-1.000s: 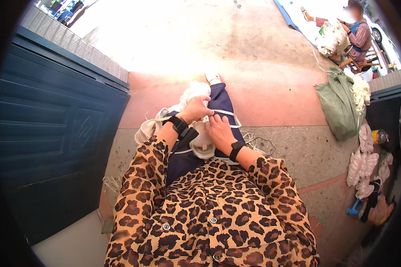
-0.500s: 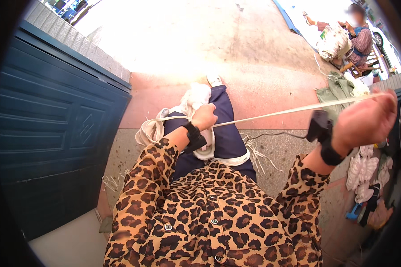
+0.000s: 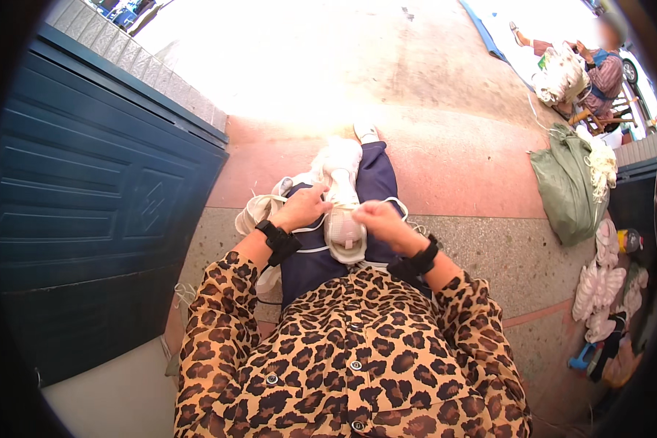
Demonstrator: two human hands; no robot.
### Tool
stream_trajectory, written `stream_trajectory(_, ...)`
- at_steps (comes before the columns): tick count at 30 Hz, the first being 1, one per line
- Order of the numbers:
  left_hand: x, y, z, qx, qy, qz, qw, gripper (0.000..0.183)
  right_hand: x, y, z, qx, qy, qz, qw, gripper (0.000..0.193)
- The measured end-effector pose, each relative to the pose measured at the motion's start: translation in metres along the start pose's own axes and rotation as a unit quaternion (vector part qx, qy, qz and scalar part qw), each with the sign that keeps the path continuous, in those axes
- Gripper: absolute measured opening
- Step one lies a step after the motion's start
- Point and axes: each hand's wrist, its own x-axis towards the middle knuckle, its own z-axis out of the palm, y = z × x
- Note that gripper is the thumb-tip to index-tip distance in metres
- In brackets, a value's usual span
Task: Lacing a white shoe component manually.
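Observation:
A white shoe (image 3: 345, 235) lies between my thighs, its opening toward me and a pale pinkish inside showing. My left hand (image 3: 301, 207) is at its left side with fingers pinched. Across from it, my right hand (image 3: 384, 223) is closed at the right side of the upper. A flat whitish lace (image 3: 397, 206) curves out behind the right hand. The lace between the fingers is too small to make out fully. More white shoes or white fabric pieces (image 3: 338, 157) are bunched farther along my legs, and pale straps (image 3: 250, 215) hang over my left thigh.
A blue panelled door (image 3: 87, 190) stands on the left. Rightward are a green sack (image 3: 568, 186), white bundles (image 3: 597, 288) and a blue-handled tool (image 3: 581, 353) on the floor. A seated person (image 3: 604, 77) handles a white bundle at the far right.
My right hand has come back from far right, where it held a long lace stretched taut, to the shoe. My left hand has shifted slightly left. The lace no longer spans to the right.

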Motion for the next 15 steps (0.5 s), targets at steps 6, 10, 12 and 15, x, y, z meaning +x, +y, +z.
stream_trajectory(6, -0.003, -0.022, 0.006, 0.049, 0.016, 0.094, 0.994, 0.036, 0.005, 0.049, 0.036, -0.148, -0.03, -0.019, 0.988, 0.025)
stream_trajectory(10, -0.01, 0.006, -0.018, -0.311, -0.107, -0.096, 0.94, 0.042, -0.001, 0.038, 0.033, -0.257, 0.009, -0.038, 0.966, 0.028)
stream_trajectory(12, -0.013, 0.007, -0.021, -0.323, -0.136, -0.097, 0.932, 0.045, 0.006, 0.043, 0.03, -0.278, 0.039, -0.059, 0.958, 0.027)
stream_trajectory(15, -0.019, 0.002, -0.024, -0.35, -0.159, -0.113, 0.916, 0.045, 0.013, 0.04, 0.035, -0.337, 0.098, -0.125, 0.928, 0.024)
